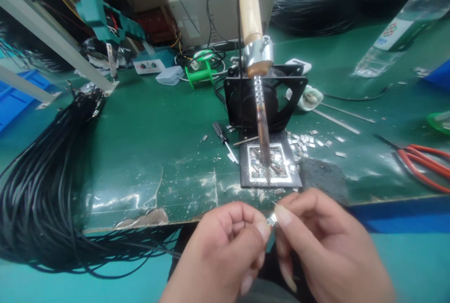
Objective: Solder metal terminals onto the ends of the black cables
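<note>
Nearest, below the bench edge: left hand (225,251), fingers curled, thumb and forefinger pinching a small metal tab (272,219). Right hand (326,247), thumb and forefinger closed on the same tab from the other side. The tab is held in the air between both hands, just in front of the green bench (158,120).

Beyond:
- black tray (243,172) of loose metal pieces
- soldering iron (262,125) standing tip-down over the tray
- bundle of black cables (38,190) to the left
- red-handled pliers (422,162) to the right

Behind the tray: black fan (235,101), green spool (200,76). Farthest right: clear bottle (397,31), lying tilted.
</note>
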`<state>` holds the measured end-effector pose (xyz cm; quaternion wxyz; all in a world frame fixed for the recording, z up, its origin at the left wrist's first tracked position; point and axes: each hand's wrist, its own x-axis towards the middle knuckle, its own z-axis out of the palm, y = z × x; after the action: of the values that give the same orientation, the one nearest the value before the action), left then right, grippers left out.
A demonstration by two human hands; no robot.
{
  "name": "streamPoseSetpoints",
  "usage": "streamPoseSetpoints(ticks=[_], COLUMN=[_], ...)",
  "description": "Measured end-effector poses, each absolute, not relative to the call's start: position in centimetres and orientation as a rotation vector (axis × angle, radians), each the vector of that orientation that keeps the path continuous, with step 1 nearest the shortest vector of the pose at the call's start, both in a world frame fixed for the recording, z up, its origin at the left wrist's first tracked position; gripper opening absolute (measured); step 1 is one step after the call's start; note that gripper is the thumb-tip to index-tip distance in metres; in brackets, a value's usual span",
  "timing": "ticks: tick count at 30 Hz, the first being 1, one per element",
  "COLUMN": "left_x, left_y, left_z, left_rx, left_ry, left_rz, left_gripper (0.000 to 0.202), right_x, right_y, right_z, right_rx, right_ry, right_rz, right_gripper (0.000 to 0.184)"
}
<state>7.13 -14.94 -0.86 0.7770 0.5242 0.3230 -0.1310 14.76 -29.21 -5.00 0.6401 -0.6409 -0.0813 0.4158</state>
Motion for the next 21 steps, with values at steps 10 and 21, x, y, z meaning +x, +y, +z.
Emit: streamPoseSetpoints(ticks=[10, 21], left_x=[7.83, 7.97], left_y=[-14.87, -14.68], left_z=[-0.70, -0.57], left_rx=[1.146, 1.176], left_ry=[0.720, 0.720], left_rz=[-0.311, -0.289], left_gripper=[0.028, 0.028], right_x=[15.17, 14.99], right_y=[-29.00, -29.15], right_z=[-5.22, -4.64], right_rx=[-1.487, -1.490], right_ry=[-0.199, -0.176], right_rz=[0.896, 0.891], right_gripper=[0.060, 0.057])
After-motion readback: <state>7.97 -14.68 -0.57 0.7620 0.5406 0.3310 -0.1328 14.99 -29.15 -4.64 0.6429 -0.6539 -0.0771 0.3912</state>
